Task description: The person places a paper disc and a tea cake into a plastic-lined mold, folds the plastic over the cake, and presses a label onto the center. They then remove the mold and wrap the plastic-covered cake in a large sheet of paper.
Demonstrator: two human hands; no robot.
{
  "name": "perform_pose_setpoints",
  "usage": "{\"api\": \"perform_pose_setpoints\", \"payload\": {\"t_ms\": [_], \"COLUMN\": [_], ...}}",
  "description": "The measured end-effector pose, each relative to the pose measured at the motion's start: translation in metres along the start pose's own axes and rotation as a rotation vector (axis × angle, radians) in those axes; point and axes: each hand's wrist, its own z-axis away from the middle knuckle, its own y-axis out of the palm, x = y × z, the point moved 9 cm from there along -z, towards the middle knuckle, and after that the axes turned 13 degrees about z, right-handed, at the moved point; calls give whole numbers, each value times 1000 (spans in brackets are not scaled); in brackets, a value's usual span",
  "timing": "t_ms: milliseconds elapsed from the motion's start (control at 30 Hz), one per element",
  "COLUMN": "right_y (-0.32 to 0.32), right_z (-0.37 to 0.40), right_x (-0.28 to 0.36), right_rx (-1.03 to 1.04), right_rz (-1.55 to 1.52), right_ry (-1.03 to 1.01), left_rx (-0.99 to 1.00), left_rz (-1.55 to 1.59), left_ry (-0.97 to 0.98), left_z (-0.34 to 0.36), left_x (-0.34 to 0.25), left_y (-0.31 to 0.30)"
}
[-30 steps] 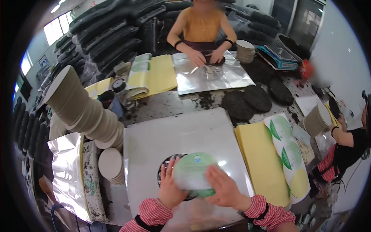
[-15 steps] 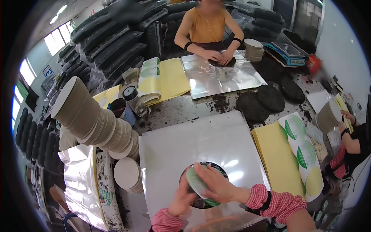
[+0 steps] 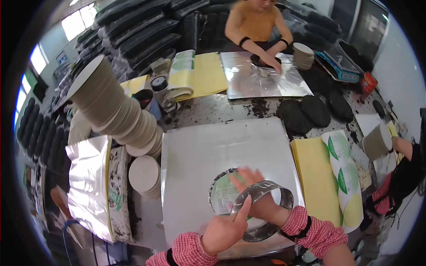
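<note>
My left hand (image 3: 226, 228) grips the left rim of a metal ring (image 3: 258, 232), its index finger along the edge. The ring is tilted above the silver sheet (image 3: 191, 155). My right hand (image 3: 255, 195) reaches behind and through the ring, fingers spread and slightly blurred, over a round green printed label (image 3: 222, 193). That label lies in a dark-rimmed circle on the sheet. Part of my right palm is hidden by the ring.
Stacks of round discs (image 3: 144, 175) stand left. Yellow sheets (image 3: 313, 177) and printed labels (image 3: 344, 177) lie right. Dark round cakes (image 3: 295, 117) sit behind. A co-worker (image 3: 253, 26) handles dark material (image 3: 265, 61) across the table; another person's arm (image 3: 401, 146) is at right.
The green label has gone from between my hands to the circle on the sheet. My left hand has taken hold of the metal ring. The camera view has shifted slightly.
</note>
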Motion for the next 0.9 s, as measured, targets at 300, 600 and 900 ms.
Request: {"api": "perform_pose_setpoints", "payload": {"t_ms": [300,600,900], "right_y": [163,-8,4], "right_z": [48,52,110], "right_x": [140,67,57], "right_rx": [412,154,162], "right_rz": [-1501,-191,-187], "right_ry": [262,-93,119], "left_rx": [-11,-13,312], "left_rz": [-216,438,84], "left_ry": [-489,-612,-180], "left_z": [96,205,195], "left_x": [-23,123,111], "left_y": [-61,-64,-56]}}
